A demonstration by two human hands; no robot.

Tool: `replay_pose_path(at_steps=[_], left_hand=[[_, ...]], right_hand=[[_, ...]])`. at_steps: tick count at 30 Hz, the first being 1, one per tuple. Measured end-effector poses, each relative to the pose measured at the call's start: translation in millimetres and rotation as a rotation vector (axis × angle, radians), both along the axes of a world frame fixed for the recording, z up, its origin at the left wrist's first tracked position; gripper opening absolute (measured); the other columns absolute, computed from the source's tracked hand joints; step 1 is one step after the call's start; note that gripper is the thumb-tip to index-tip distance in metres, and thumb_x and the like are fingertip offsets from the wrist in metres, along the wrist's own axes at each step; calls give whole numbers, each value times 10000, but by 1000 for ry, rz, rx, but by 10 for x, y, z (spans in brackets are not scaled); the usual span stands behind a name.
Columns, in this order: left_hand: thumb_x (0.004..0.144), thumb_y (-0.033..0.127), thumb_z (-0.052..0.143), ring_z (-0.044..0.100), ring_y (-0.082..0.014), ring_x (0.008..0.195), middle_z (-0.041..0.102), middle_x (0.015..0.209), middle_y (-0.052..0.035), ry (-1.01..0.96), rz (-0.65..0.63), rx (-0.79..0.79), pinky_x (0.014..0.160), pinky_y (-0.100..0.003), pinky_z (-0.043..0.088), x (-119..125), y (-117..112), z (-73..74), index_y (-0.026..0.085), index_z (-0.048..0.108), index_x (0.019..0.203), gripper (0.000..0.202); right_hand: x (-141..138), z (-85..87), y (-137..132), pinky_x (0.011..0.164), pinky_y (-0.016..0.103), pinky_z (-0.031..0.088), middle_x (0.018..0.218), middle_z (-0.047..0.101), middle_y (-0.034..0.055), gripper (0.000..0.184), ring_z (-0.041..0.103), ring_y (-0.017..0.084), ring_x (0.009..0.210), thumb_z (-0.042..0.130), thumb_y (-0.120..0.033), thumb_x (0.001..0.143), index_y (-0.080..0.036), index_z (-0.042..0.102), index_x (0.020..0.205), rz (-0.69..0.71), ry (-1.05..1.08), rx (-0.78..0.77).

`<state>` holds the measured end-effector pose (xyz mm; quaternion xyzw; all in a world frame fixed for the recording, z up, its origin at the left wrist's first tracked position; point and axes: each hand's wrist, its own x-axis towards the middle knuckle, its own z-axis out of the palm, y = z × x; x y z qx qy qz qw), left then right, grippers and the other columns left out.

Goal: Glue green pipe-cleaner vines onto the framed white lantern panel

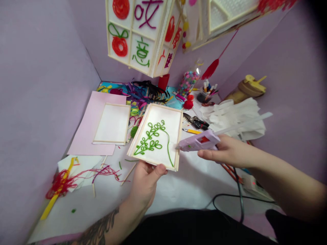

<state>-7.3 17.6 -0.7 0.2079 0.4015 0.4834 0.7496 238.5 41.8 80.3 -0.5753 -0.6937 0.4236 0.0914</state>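
My left hand (147,180) grips the lower edge of a wood-framed white panel (154,114), thumb on its front, tilted up above the table. On the panel a leafy sprig of green pipe cleaner (153,134) spreads at the left, and one long strand curves down toward the lower right corner. In my right hand (227,149) is a lilac hot glue gun (198,141) with a clear glue stick (245,123) poking out of its back. Its nozzle is at the panel's right side, close to the strand; whether it touches cannot be made out.
Another framed white panel (113,123) lies on pink card (81,136) at the left. Decorated lanterns (143,37) hang overhead. Pruning shears (196,121), a yellow cutter (191,131), white fabric (235,117) and a tumbler (245,89) stand rightward. A black cord (240,197) loops at the lower right.
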Motion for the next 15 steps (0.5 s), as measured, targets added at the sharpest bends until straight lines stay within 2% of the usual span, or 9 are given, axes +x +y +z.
replay_pose_path(at_steps=[10,15], left_hand=[[603,267,892,607,-111,748,709,939,-29,-15,7,-13,600,-194,506,0,-8,6,193,667,981,446],[603,276,891,609,-121,757,703,919,-39,15,3,-23,603,-201,505,-7,-10,-1,177,667,964,437]], right_hand=[[-63,5,41,613,282,481,830,663,41,468,582,179,696,559,-584,846,-165,695,1003,65,54,-19],[-111,21,72,583,271,460,762,628,31,476,538,156,643,531,-597,856,-159,687,961,77,25,-27]])
